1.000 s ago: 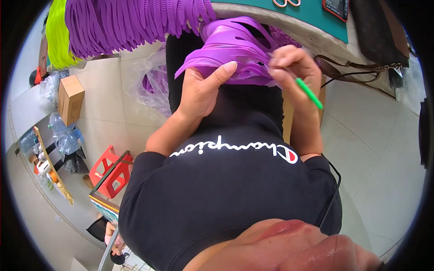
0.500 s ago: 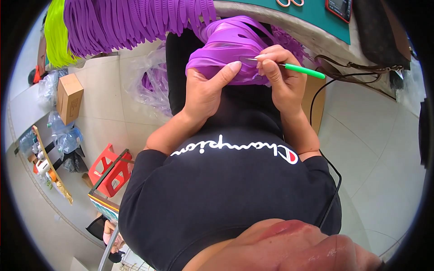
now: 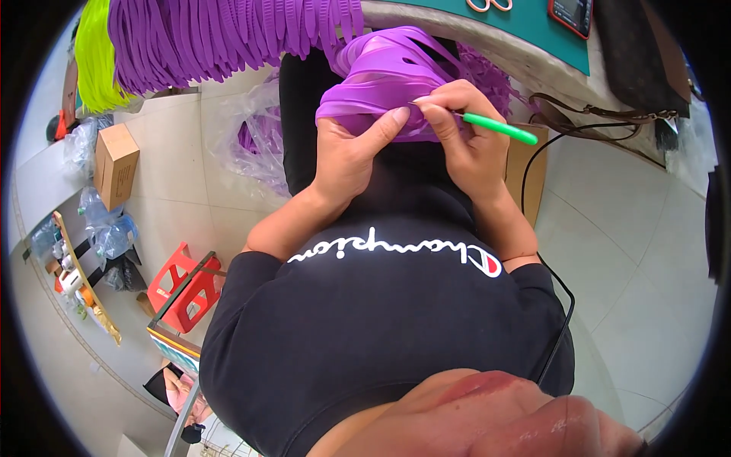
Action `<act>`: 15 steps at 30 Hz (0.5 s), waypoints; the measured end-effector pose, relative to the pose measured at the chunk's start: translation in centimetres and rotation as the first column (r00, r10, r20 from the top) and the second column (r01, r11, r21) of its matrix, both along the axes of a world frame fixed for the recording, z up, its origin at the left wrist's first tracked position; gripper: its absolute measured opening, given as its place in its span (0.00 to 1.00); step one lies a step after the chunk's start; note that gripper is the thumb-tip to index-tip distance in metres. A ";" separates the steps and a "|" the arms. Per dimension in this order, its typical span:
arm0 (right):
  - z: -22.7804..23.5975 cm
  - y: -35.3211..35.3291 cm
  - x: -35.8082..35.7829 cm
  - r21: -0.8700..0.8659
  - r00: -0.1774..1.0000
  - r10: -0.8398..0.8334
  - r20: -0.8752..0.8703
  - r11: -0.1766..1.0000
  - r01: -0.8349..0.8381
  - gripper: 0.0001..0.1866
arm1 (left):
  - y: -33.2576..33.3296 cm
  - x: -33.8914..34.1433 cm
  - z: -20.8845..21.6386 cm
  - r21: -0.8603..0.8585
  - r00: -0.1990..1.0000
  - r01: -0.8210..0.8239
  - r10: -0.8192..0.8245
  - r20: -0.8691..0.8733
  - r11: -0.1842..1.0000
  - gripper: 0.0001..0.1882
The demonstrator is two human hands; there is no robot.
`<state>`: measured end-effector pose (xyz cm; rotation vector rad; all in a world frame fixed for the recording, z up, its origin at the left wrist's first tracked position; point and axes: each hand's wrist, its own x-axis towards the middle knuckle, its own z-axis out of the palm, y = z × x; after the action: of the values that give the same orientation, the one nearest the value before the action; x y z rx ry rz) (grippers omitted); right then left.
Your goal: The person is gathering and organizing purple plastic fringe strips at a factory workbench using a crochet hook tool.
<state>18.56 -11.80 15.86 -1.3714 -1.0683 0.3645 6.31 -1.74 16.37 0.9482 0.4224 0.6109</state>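
Note:
A loose bundle of purple rubbery strips (image 3: 392, 72) lies across my lap below the table edge. My left hand (image 3: 346, 148) grips the near side of this bundle, thumb on top and the other fingers hidden beneath. In my right hand (image 3: 472, 126) is a small craft knife with a green handle (image 3: 499, 129), its handle sticking out to the right. Its thin metal tip shows between thumb and forefinger, close to the left thumb and at the strips; whether it touches them I cannot tell.
Long rows of purple strips (image 3: 228, 38) and lime-green strips (image 3: 95, 61) hang over the table edge. Scissors (image 3: 487, 4) and a phone (image 3: 571, 15) rest on the green mat (image 3: 525, 34). A cardboard box (image 3: 116, 166) and red stool (image 3: 186, 289) stand left; a black cable (image 3: 525, 175) runs right.
My right hand has shifted slightly left and the knife handle has tilted further down, its tip nearer my left thumb. The left hand has barely moved.

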 end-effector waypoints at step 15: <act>0.3 -0.7 2.0 0.031 0.994 -0.083 -0.073 0.996 0.085 0.04 | 0.0 0.1 0.3 -0.099 1.000 -0.009 0.008 -0.012 0.995 0.15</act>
<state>20.55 -12.54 16.12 -1.3588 -0.9510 0.3298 6.39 -1.75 16.70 0.8556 0.4629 0.5870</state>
